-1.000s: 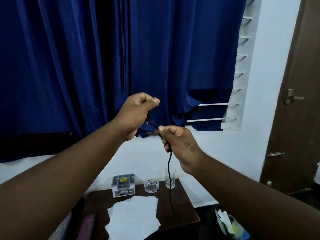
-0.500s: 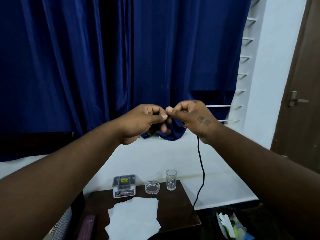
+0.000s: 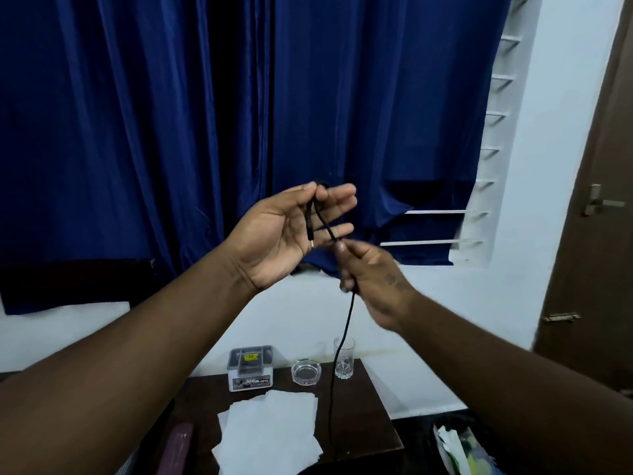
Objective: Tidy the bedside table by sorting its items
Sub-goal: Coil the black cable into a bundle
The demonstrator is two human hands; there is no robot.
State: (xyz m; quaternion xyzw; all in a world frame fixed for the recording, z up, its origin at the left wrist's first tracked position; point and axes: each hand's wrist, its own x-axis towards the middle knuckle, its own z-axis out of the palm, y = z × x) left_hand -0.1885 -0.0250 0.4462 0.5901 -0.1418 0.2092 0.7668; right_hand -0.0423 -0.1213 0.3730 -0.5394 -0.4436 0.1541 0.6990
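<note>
A thin black cable (image 3: 343, 341) hangs in the air in front of the blue curtain. My left hand (image 3: 287, 234), palm up with fingers spread, pinches a loop of the cable between thumb and forefinger; the plug end dangles over the palm. My right hand (image 3: 371, 279), just below and to the right, grips the cable lower down, and the rest of the cable trails down past the dark wooden bedside table (image 3: 373, 416).
On the table stand a small grey box (image 3: 250, 368), a glass ashtray (image 3: 306, 371), a drinking glass (image 3: 344, 361), loose white papers (image 3: 270, 430) and a maroon item (image 3: 178, 450). A bag with litter (image 3: 459, 450) lies on the floor at right. A brown door (image 3: 596, 200) is at far right.
My left hand has turned palm up and spread its fingers, keeping a loop of cable. My right hand has dropped from beside it to lower down the cable.
</note>
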